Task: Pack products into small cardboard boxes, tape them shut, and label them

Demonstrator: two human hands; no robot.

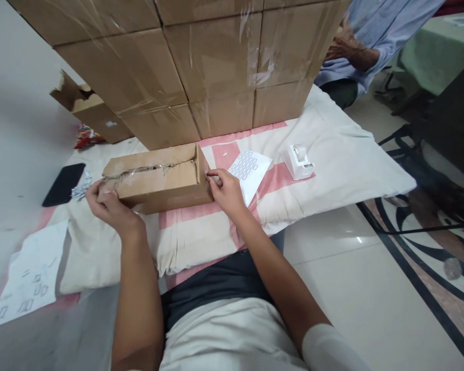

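A long brown cardboard box (pixel 160 178) lies on the cloth in front of me, with a torn, ragged seam along its taped top. My left hand (pixel 110 203) grips the box's left end, thumb on top and fingers bent round the edge. At the right end face, my right hand (pixel 225 189) has its thumb and fingertips pinched together against the cardboard; whatever is between them is too small to make out. Just beyond that hand lies a white sheet with small printed outlines (pixel 251 167). A white tape dispenser (pixel 297 164) stands farther right.
Taped cardboard boxes (pixel 220 62) rise in a stack behind. An open carton (pixel 96 116), a black flat object (pixel 64 184), crumpled paper bits (pixel 82 188) and another paper sheet (pixel 33 273) are at left. Another person's hands (pixel 348 49) show behind the stack at right.
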